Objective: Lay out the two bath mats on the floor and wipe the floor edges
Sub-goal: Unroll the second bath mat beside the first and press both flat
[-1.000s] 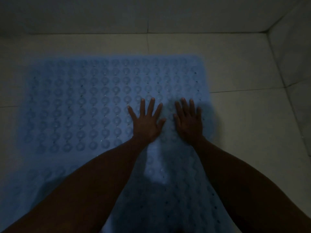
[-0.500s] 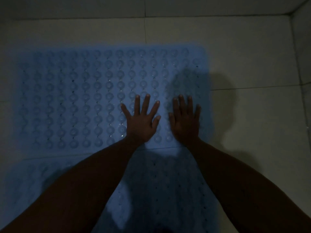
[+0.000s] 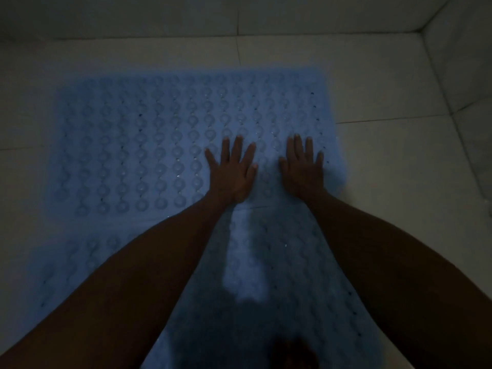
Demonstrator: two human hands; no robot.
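The room is dim. A light blue bath mat (image 3: pixel 138 145) with rows of round bumps lies flat on the pale tiled floor (image 3: pixel 399 182). A second blue mat (image 3: pixel 250 278) lies nearer to me, its far edge meeting the first mat just below my wrists. My left hand (image 3: pixel 231 171) rests palm down on the far mat's near right part, fingers spread. My right hand (image 3: pixel 303 169) lies flat beside it, close to the mat's right edge. Neither hand holds anything. My forearms hide much of the near mat.
A tiled wall (image 3: pixel 239 14) runs along the far side of the floor, and another wall (image 3: pixel 463 62) closes the right side, meeting it in a corner at the top right. Bare floor tiles lie right of the mats and beyond them.
Both hands stay flat on the far mat, with the right hand now a little further from the left. The view has shifted slightly.
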